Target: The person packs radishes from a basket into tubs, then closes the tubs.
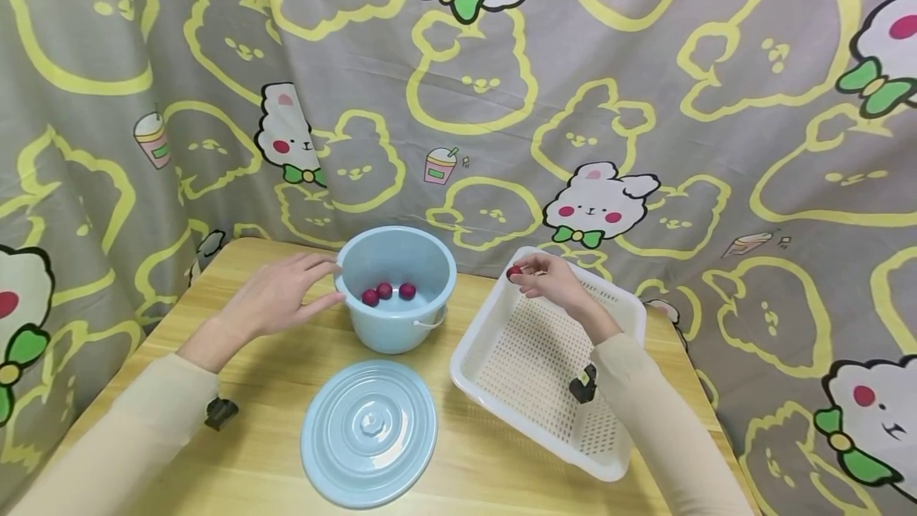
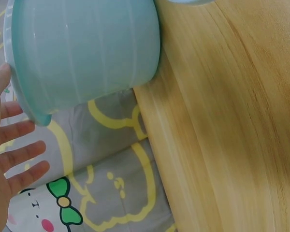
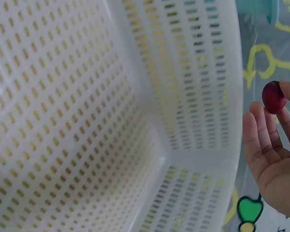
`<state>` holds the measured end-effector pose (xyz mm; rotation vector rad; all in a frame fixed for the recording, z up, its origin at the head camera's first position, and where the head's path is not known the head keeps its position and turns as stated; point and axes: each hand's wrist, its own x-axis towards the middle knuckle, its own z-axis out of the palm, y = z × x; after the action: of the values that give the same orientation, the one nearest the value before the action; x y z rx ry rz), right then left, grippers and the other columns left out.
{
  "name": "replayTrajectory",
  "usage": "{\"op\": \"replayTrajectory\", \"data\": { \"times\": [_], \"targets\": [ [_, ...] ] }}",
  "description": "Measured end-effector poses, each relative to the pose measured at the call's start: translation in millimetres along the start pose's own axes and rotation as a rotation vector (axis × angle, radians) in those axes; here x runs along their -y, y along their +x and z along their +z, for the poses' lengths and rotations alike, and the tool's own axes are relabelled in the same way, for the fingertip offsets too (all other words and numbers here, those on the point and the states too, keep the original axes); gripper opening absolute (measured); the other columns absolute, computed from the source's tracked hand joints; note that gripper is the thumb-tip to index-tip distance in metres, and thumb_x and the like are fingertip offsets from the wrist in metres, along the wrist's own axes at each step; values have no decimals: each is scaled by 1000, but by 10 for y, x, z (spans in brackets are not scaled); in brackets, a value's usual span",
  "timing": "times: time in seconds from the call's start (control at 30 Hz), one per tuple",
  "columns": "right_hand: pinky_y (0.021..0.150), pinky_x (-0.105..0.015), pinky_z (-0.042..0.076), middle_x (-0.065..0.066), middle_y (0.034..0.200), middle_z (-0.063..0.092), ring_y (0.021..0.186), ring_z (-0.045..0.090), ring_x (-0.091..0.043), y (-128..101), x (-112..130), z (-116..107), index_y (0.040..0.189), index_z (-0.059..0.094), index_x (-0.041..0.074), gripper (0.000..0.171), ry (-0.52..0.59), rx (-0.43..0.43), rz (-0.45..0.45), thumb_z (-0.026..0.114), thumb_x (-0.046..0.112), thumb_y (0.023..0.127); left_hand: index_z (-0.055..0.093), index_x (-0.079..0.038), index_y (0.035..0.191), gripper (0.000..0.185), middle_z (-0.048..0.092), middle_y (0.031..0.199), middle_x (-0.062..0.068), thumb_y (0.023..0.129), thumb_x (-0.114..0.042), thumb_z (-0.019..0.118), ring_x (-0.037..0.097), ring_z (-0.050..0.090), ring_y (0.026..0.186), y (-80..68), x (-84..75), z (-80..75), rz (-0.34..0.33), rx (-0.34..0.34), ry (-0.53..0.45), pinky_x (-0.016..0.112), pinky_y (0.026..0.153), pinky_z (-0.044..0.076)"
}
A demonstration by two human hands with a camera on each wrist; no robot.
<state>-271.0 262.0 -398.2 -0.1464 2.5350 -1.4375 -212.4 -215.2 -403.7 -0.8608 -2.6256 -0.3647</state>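
- Beige-sleeved left hand (image 1: 275, 297) sits at the left side of the pale blue bucket (image 1: 396, 293), fingers straight and spread, tips at the rim; grip holds nothing, looks like it's just steadying. Left wrist view agrees: flat palm beside the bucket wall.
- Bucket stands upright on the wooden counter (image 1: 251, 428), three dark red grapes (image 1: 388, 291) lying on its floor.
- Round blue lid (image 1: 368, 433) lies flat on the counter in front of the bucket, apart from it.
- White perforated basket (image 1: 501, 373) sits right of the bucket, tilted a bit, nothing visible inside it.
- Right hand (image 1: 548, 281) hovers over the basket's far left corner, grip pinching one red grape (image 3: 273, 96) between thumb and fingertips.
- Step, as a judgement: mid-transfer of a grape between basket and bucket; direction can't be told. Next move likely needs a short carry across the gap and a clean release over the opening, without knocking a rim.
- No brand, label or readable writing anywhere; the cartoon bunny curtain (image 1: 602, 102) has pictures only.
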Motion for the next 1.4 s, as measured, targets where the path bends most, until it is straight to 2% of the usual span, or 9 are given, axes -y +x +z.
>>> {"op": "replayTrajectory", "data": {
  "times": [0.13,0.27,0.37,0.5,0.6,0.83,1.07,1.2,1.4],
  "targets": [
    [91,-43,66,-9,108,63,93,75,-32,-17,132,73,130,66,3,39,19,7,-19,77,23,98,71,-12,131,48,72,134,11,98,-46,73,37,72,120,-4,7,9,0,1,3,58,89,62],
    [89,-38,66,-8,109,63,106,72,-45,-43,272,145,130,67,4,39,43,21,-31,77,22,98,71,-12,131,48,72,134,11,98,-47,73,37,72,120,-3,13,16,1,3,5,58,89,62],
    [83,-29,65,-6,110,63,101,74,-38,-62,369,200,130,67,4,39,52,28,-40,78,22,97,71,-11,131,48,72,134,11,98,-47,73,37,72,120,0,15,19,2,3,5,58,89,62],
    [83,-30,65,-5,107,63,92,73,-25,-69,494,290,129,68,6,38,57,35,-58,79,23,96,71,-12,130,48,72,133,11,98,-47,73,36,72,119,0,13,21,3,-2,2,57,88,63],
    [83,-32,65,-5,106,65,90,72,-20,-77,595,367,128,70,7,36,73,52,-79,79,22,96,71,-12,130,47,72,133,10,98,-47,73,35,72,119,-3,11,22,2,-5,4,57,88,63],
    [84,-33,66,-4,105,68,89,74,-17,-103,770,555,129,69,3,36,123,104,-131,77,17,96,71,-12,130,47,72,133,10,98,-47,73,36,72,119,-1,4,23,4,-10,8,57,88,63],
    [83,-33,66,-3,103,68,89,72,-16,-55,924,762,124,71,5,31,159,110,-158,78,15,95,71,-12,130,47,72,133,11,97,-45,74,36,72,119,-5,-2,7,3,-6,7,57,90,62],
    [79,-30,65,-3,102,68,86,72,-16,-24,990,876,124,72,5,31,145,119,-191,78,15,95,71,-11,129,46,73,132,11,97,-45,74,37,71,119,-10,-4,9,6,-8,8,58,90,62],
    [78,-30,65,-7,99,71,79,71,-8,25,1018,1008,125,71,0,30,119,131,-238,73,6,95,71,-11,129,46,73,132,11,97,-45,74,37,72,119,1,-2,8,11,-10,-2,58,88,63]
  ]
}}
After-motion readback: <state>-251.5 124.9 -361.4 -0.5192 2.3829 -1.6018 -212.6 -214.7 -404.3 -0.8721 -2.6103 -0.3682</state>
